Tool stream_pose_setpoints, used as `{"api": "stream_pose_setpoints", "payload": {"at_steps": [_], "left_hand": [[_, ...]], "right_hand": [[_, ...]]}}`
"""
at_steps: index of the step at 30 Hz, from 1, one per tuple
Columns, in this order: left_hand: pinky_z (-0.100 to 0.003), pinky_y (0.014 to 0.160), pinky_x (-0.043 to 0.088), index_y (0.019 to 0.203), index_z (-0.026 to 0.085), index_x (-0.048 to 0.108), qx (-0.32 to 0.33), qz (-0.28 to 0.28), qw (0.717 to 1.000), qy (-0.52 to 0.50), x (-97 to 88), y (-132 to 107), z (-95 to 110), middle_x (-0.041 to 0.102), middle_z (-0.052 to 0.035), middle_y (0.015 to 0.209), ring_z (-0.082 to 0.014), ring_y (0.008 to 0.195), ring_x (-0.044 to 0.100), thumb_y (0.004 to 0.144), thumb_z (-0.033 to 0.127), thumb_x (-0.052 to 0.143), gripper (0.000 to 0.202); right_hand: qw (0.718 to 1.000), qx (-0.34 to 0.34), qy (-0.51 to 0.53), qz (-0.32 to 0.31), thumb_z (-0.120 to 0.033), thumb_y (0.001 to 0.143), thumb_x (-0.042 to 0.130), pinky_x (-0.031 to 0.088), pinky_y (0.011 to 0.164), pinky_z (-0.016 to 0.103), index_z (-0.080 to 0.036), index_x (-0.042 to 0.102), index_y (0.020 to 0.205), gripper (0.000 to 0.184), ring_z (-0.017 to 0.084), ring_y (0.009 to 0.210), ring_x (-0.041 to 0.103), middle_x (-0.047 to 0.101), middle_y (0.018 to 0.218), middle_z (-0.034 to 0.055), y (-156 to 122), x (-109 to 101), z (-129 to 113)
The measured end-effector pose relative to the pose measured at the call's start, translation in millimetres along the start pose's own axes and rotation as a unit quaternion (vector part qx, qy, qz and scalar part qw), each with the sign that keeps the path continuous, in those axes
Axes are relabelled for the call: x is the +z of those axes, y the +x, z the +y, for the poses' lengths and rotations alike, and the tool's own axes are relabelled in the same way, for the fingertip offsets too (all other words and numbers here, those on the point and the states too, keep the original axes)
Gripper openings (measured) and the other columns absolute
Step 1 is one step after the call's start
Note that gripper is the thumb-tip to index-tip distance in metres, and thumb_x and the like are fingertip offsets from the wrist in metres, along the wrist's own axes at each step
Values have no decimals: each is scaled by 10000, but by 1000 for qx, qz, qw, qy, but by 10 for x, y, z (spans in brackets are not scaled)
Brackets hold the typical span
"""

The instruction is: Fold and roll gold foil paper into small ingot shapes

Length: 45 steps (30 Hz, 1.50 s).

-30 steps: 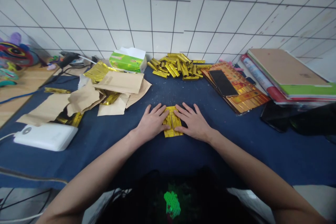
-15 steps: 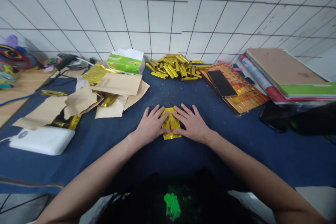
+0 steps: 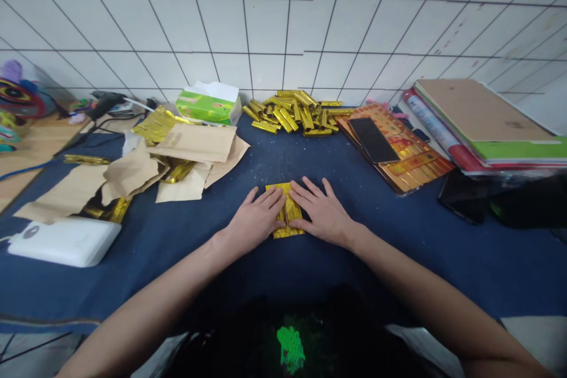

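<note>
1. The left hand [image 3: 254, 221] lies flat and open, fingers spread, pressing down on the left half of the folded gold foil packet [image 3: 287, 211]. It is released, neither clenched nor gripping.
2. The right hand [image 3: 321, 215] is also flat and open, fingers fanned, with its fingertips and thumb resting on the packet's right edge. It does not grasp the packet either.
3. The packet lies between the two hands, low in the middle of the frame, on the dark blue cloth covering the counter [image 3: 398, 260].
4. At upper centre, a heap of rolled gold foil sticks [image 3: 292, 112] sits against the white tile wall [image 3: 266, 23], just beside a green tissue box [image 3: 208, 105].
5. To the left, crumpled brown kraft paper sheets [image 3: 195, 143] lie overlapping, with gold foil [image 3: 155, 124] showing at their edges. A white power bank [image 3: 62, 242] sits at lower left.
6. To the right, a black slab [image 3: 372, 140] rests on printed red-and-gold sheets [image 3: 416, 168]. A stack of folders [image 3: 481, 112] fills the upper right.
</note>
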State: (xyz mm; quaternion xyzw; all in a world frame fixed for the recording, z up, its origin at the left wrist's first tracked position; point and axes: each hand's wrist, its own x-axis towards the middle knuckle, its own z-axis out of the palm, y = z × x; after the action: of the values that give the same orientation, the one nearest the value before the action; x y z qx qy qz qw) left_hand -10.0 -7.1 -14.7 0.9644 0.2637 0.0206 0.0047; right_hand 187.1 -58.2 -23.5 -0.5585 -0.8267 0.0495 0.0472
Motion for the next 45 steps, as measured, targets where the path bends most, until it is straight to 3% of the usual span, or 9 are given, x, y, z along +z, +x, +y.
{"api": "stream_pose_setpoints", "payload": {"at_steps": [7, 11, 15, 24, 29, 36, 40, 45], "left_hand": [[-462, 1037, 292, 1275, 179, 444, -1, -2, 1000, 5, -23, 2, 14, 426, -97, 1372, -225, 1280, 365, 886, 357, 431, 427], [-450, 1036, 305, 1263, 159, 458, 0, -4, 1000, 10, -21, 14, 17, 428, -108, 1368, -229, 1274, 375, 876, 349, 451, 431], [-460, 1036, 308, 1290, 157, 423, -8, -13, 1000, -1, -29, 21, 25, 431, -98, 1368, -228, 1275, 372, 874, 336, 457, 455], [-586, 961, 335, 1280, 208, 435, -38, -45, 998, -19, -60, 29, 38, 415, -76, 1381, -316, 1286, 328, 867, 340, 460, 434], [-585, 956, 340, 1289, 218, 425, -44, -57, 997, -24, -85, 33, 52, 405, -75, 1387, -323, 1289, 321, 866, 344, 460, 442], [-578, 974, 321, 1231, 214, 495, -47, -55, 997, -16, -73, 42, 52, 405, -78, 1388, -326, 1284, 330, 853, 358, 489, 404], [-578, 969, 328, 1207, 213, 514, -49, -57, 997, -19, -62, 48, 50, 381, -81, 1404, -321, 1282, 337, 845, 366, 502, 393], [-569, 967, 337, 1260, 239, 462, -47, -42, 998, -21, -64, 38, 45, 423, -75, 1372, -311, 1283, 338, 849, 373, 491, 433]], "right_hand": [[998, 9, 58, -25, -544, 871, 302, 186, 1033, 605, -215, 310, 1373, 600, 277, 1343, 215, 307, 1446, 51, 5, -84, 36], [998, 16, 64, -15, -353, 925, 254, 212, 1034, 582, -210, 354, 1348, 457, 234, 1334, 252, 371, 1415, 43, 97, -150, 38], [999, -33, 20, -23, -244, 916, 265, 189, 1031, 601, -201, 386, 1330, 433, 241, 1327, 267, 385, 1405, 41, 229, -139, 15], [1000, -16, -13, -11, -384, 926, 262, 156, 1039, 602, -236, 389, 1327, 446, 249, 1329, 261, 342, 1426, 22, 136, -14, 138], [1000, -6, 2, -14, -382, 926, 260, 152, 1037, 604, -241, 378, 1335, 448, 249, 1338, 236, 326, 1434, 20, 109, -17, 145], [994, -17, 104, -24, -483, 901, 276, 139, 1046, 592, -206, 347, 1352, 535, 254, 1330, 260, 402, 1393, 68, 287, -216, 21], [990, -24, 135, -15, -501, 895, 284, 136, 1063, 562, -174, 323, 1362, 572, 241, 1315, 297, 438, 1367, 93, 361, -156, -39], [996, -23, 85, -4, -434, 917, 281, 114, 1062, 578, -199, 318, 1361, 503, 232, 1321, 284, 446, 1365, 59, 215, -64, 97]]}}
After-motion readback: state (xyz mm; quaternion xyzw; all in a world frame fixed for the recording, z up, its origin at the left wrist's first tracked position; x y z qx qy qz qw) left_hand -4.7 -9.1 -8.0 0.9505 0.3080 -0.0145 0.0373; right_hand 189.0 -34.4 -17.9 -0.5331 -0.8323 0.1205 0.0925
